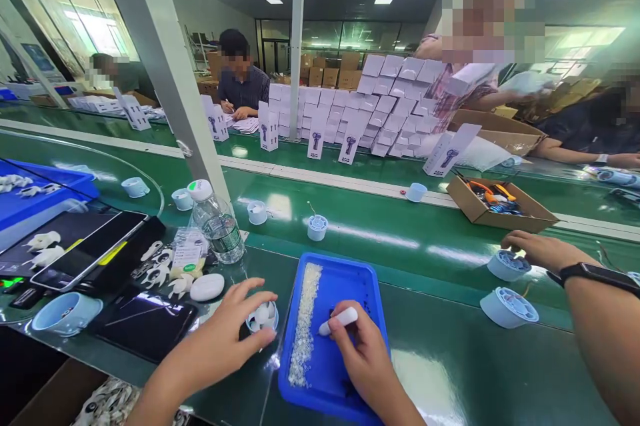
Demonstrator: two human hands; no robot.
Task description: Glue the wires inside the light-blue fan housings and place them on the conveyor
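My left hand [227, 323] curves its thumb and fingers about the rim of a small light-blue fan housing [263, 316] with white blades inside. The housing stands on the green bench, left of a blue tray [373, 279]. Over this tray, my right hand [361, 346] pinches a thick white pen-shaped tool [345, 319]. Its narrow end points left, toward a strip of small clear-white pieces [305, 326] along the tray's left side. Some tiny dark pieces [367, 306] lie on the tray's right side, partly behind my right hand.
At right, a co-worker's hand [540, 249] touches a blue housing [509, 266]; another housing [510, 308] stands nearer. A water bottle [220, 226], phone [90, 253] and white parts [157, 269] crowd the left. Beyond are a tool box [505, 206], stacked white cartons [380, 106] and several people.
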